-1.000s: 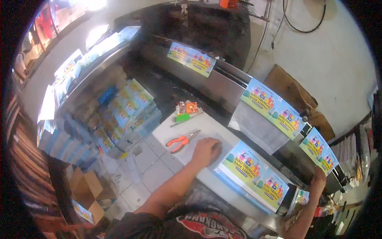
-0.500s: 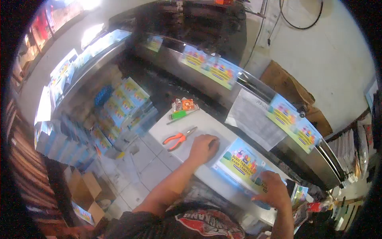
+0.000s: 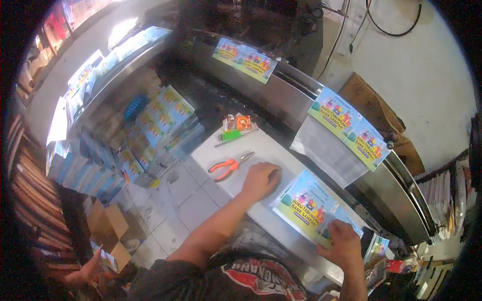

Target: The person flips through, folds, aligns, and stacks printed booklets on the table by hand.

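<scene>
A stack of printed covers (image 3: 304,205), light blue and yellow with cartoon figures, lies on the white tabletop (image 3: 218,193). My right hand (image 3: 344,245) rests on the right end of the stack, its thumb spread away from the bent fingers. Just left of the stack, my left hand (image 3: 260,181) lies on the table with curled fingers; whatever is inside them, if anything, is hidden. Orange-handled pliers (image 3: 231,166) sit close to that hand, jaws pointing away. Beyond them are a green-handled tool (image 3: 232,135) and a small orange packet (image 3: 243,123).
Printed covers (image 3: 349,128) hang over a metal rail (image 3: 296,90) running across in front. Stacked booklets (image 3: 158,125) fill the left floor area. At lower left another person's hand (image 3: 90,266) is beside an open carton (image 3: 108,223). Cardboard (image 3: 369,105) leans on the wall.
The covers on the rail have shifted along it toward the upper left. My hands have barely moved. Another person's hand shows more clearly at lower left. The view has tilted slightly.
</scene>
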Available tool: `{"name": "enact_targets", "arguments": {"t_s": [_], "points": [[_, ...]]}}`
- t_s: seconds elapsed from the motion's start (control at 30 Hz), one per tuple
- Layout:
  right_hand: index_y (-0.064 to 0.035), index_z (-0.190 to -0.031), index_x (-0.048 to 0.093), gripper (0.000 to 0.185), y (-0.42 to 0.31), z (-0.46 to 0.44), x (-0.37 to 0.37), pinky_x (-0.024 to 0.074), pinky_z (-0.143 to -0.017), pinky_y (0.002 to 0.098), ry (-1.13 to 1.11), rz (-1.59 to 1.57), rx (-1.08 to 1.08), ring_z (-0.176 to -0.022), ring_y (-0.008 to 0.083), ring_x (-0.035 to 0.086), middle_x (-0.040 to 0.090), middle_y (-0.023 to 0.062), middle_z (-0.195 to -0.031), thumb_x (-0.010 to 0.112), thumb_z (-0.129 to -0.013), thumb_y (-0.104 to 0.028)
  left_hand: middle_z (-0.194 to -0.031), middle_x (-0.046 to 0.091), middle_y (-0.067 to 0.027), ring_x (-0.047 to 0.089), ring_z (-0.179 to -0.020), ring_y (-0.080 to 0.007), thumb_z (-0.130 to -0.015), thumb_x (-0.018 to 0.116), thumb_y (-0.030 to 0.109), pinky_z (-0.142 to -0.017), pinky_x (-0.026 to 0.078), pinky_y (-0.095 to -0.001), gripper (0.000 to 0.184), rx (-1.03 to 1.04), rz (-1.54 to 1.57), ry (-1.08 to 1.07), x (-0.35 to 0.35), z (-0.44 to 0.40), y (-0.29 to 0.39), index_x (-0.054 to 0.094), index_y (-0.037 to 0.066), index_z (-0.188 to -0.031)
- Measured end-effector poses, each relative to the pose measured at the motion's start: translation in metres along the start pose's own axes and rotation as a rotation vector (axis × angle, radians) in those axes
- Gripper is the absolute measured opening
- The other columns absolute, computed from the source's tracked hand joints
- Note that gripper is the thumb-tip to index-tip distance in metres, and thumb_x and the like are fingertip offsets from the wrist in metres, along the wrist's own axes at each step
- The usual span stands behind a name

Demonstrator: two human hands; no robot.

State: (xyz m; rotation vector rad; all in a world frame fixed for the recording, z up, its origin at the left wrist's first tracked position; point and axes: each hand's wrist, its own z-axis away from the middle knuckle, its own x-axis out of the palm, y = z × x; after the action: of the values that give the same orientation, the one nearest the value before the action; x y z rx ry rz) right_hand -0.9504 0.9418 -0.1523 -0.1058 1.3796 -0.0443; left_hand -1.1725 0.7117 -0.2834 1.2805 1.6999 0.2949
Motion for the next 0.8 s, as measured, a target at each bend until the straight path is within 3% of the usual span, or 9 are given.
{"name": "enact_targets", "arguments": {"t_s": [0.1,0.33,0.4,0.43,0.5,0.57,0.67,0.73,0.8], "points": [[-0.0016,-0.112,0.059,0.064,-0.001,-0.001,-0.007,0.0504,-0.082,0.0441,0.080,-0.008,-0.064,-0.099,0.0348,0.057,0.057,0.0141,-0.116,0.078,-0.062,-0.036,-0.079,0.064,-0.0128,0.059,-0.075,-0.0325,-0.079,0.064,0.014,-0.069,0.046,-0.0442,0.014,0.003,-0.005,0.005,-0.001,0.001,0.002,0.067,0.008,-0.090],[-0.0024,-0.118,0.058,0.059,0.022,-0.002,-0.017,0.0500,-0.089,0.0423,-0.038,-0.233,-0.121,-0.106,0.0341,0.060,0.060,0.0168,-0.122,0.072,-0.073,-0.037,-0.080,0.064,-0.0137,0.060,-0.076,-0.0341,-0.078,0.063,0.011,-0.069,0.046,-0.0449,0.013,0.020,-0.001,0.005,0.003,0.003,-0.006,0.066,0.008,-0.090],[-0.0032,-0.107,0.063,0.037,0.013,0.000,-0.020,0.0517,-0.080,0.0419,0.065,-0.223,-0.074,-0.089,0.0371,0.064,0.067,0.0181,-0.094,0.069,-0.076,-0.023,-0.082,0.066,-0.0150,0.061,-0.077,-0.0349,-0.078,0.062,0.010,-0.069,0.047,-0.0445,0.012,0.022,0.025,0.021,0.002,0.004,-0.005,0.067,0.007,-0.089],[-0.0032,-0.107,0.063,0.037,0.012,0.000,-0.019,0.0517,-0.080,0.0419,0.063,-0.223,-0.076,-0.089,0.0371,0.064,0.067,0.0181,-0.094,0.069,-0.076,-0.023,-0.089,0.067,-0.0140,0.061,-0.083,-0.0342,-0.079,0.063,0.014,-0.075,0.047,-0.0435,0.016,-0.023,0.017,-0.037,0.001,0.005,-0.006,0.068,0.008,-0.093],[-0.0046,-0.115,0.063,0.034,0.011,-0.003,-0.017,0.0507,-0.087,0.0424,-0.054,-0.211,0.088,-0.101,0.0397,0.062,0.066,0.0223,-0.107,0.057,-0.087,-0.023,-0.096,0.068,-0.0131,0.062,-0.089,-0.0334,-0.081,0.063,0.018,-0.081,0.048,-0.0426,0.020,-0.063,0.007,-0.093,-0.001,0.005,-0.007,0.068,0.009,-0.097],[-0.0058,-0.115,0.066,0.032,0.036,0.002,-0.049,0.0508,-0.086,0.0416,-0.029,-0.202,0.279,-0.098,0.0378,0.064,0.067,0.0221,-0.103,0.051,-0.090,-0.019,-0.095,0.068,-0.0130,0.062,-0.089,-0.0334,-0.081,0.063,0.019,-0.080,0.048,-0.0423,0.020,-0.083,-0.001,-0.095,-0.005,0.003,0.000,0.068,0.008,-0.098],[-0.0037,-0.119,0.064,0.030,0.118,0.019,-0.074,0.0483,-0.092,0.0403,0.739,-0.243,0.472,-0.105,0.0294,0.064,0.067,0.0152,-0.113,0.050,-0.094,-0.010,-0.094,0.067,-0.0130,0.061,-0.089,-0.0332,-0.081,0.063,0.019,-0.080,0.047,-0.0424,0.021,-0.095,0.018,-0.107,-0.005,0.004,-0.001,0.068,0.008,-0.098],[-0.0102,-0.133,0.055,0.046,0.196,0.030,-0.091,0.0444,-0.095,0.0359,1.092,0.232,0.332,-0.117,0.0289,0.057,0.056,0.0151,-0.133,0.043,-0.090,0.002,-0.093,0.067,-0.0131,0.061,-0.089,-0.0331,-0.081,0.063,0.019,-0.081,0.047,-0.0424,0.021,-0.108,0.014,-0.114,-0.003,0.003,-0.001,0.068,0.007,-0.098],[-0.0090,-0.136,0.051,0.050,0.244,0.032,-0.100,0.0384,-0.104,0.0347,1.127,0.506,0.335,-0.129,0.0275,0.047,0.046,0.0117,-0.143,0.039,-0.090,0.006,-0.093,0.067,-0.0132,0.061,-0.089,-0.0329,-0.081,0.063,0.018,-0.081,0.047,-0.0425,0.022,-0.128,0.003,-0.118,-0.004,0.005,-0.002,0.068,0.007,-0.098]]}}
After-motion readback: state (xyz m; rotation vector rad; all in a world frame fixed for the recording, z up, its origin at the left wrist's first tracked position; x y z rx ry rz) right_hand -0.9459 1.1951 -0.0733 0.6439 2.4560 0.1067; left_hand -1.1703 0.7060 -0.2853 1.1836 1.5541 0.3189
